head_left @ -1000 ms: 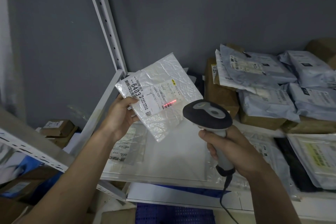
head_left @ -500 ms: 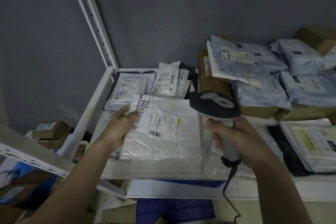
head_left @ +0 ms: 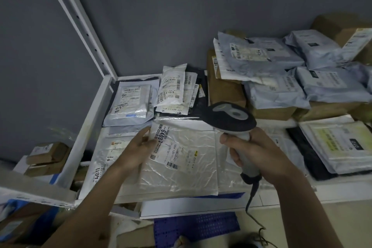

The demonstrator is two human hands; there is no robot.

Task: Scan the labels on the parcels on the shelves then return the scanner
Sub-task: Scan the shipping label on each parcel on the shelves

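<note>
White metal shelf (head_left: 94,119), plastic mailer parcels (head_left: 179,159) lying flat, cardboard boxes (head_left: 225,90) behind

Single cam, head-mounted, wide-angle w/ visible edge distortion. Looks fwd + down onto the white shelf (head_left: 90,127) from standing height, close range: both forearms enter from bottom of frame. Grey wall (head_left: 161,16) fills upper half, so cam faces the wall square-ish. Shelf upright (head_left: 80,22) runs diagonally top-left. Floor strip visible at bottom. No 2nd view, no overlap to report.
</note>
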